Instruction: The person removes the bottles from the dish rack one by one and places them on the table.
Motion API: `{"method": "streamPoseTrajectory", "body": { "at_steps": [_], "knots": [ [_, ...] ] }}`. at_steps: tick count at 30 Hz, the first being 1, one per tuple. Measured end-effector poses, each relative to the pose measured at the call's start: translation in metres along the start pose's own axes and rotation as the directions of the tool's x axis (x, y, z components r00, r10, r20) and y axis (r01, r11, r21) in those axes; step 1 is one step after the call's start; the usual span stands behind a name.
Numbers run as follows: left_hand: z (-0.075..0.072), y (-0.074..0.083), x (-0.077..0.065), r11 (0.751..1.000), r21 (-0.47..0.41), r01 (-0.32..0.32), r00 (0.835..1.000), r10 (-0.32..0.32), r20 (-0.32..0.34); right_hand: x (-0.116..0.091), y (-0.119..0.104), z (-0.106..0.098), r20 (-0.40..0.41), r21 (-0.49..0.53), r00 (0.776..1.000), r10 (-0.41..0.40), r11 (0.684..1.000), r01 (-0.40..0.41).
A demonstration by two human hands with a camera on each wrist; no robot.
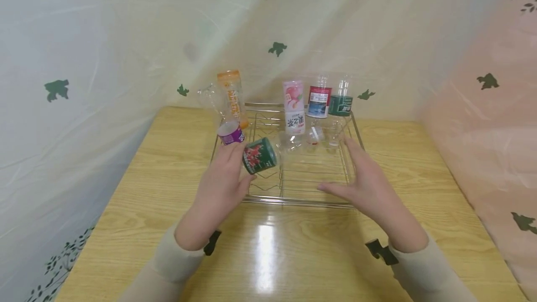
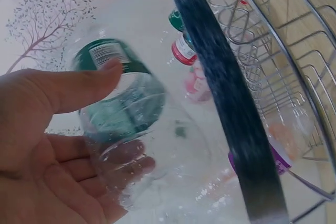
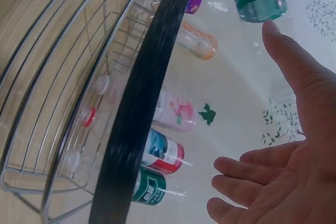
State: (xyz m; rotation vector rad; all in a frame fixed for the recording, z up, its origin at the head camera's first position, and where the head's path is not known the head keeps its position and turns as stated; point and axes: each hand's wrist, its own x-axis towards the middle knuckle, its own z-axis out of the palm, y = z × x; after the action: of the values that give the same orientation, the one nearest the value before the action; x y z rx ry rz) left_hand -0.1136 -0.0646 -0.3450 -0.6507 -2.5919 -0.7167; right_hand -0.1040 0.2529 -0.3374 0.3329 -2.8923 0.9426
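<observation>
We see the green-labelled bottle (image 1: 260, 155) held tilted above the wire rack (image 1: 302, 203) on the bench (image 1: 327, 246), nearer the rack's left edge than its right. The left grip (image 1: 222, 178) pinches it, thumb on the label and fingers beneath; the right grip (image 1: 373, 185) is spread over the rack's right edge, holding nothing. We judge the bottle thin plastic and apparently empty, so light and quick to dent; specks like droplets suggest it may be slippery. We would take it round the label band, firmly enough to stop a slide but without squeezing. We cannot make out its neck or cap. The hand's back hides part of the purple-labelled bottle (image 1: 230, 133), so we cannot tell if they touch. A dark strap (image 2: 220, 87) crosses both wrist views, and clear plastic fades into the backdrop along the rack's back edge.
</observation>
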Motion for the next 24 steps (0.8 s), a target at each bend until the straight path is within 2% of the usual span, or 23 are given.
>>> {"method": "streamPoseTrajectory", "body": {
  "at_steps": [8,14,20,24],
  "knots": [
    [-0.003,-0.01,-0.005,0.995,-0.097,0.033,0.99,-0.045,-0.131,-0.005,0.019,-0.001,-0.002,0.018,1.0,0.018,1.0,-0.017],
    [-0.009,-0.018,-0.007,0.988,-0.156,0.012,0.969,-0.05,-0.242,-0.01,0.028,-0.005,0.015,0.017,0.999,0.041,0.999,-0.041],
    [-0.012,-0.025,-0.009,0.982,-0.187,0.038,0.955,-0.091,-0.283,-0.015,0.038,-0.006,0.03,-0.003,0.998,0.054,0.999,-0.054],
    [-0.013,-0.029,-0.013,0.978,-0.203,0.05,0.939,-0.115,-0.325,-0.016,0.046,-0.006,0.013,0.033,1.0,0.028,0.999,-0.028]
  ]
}}
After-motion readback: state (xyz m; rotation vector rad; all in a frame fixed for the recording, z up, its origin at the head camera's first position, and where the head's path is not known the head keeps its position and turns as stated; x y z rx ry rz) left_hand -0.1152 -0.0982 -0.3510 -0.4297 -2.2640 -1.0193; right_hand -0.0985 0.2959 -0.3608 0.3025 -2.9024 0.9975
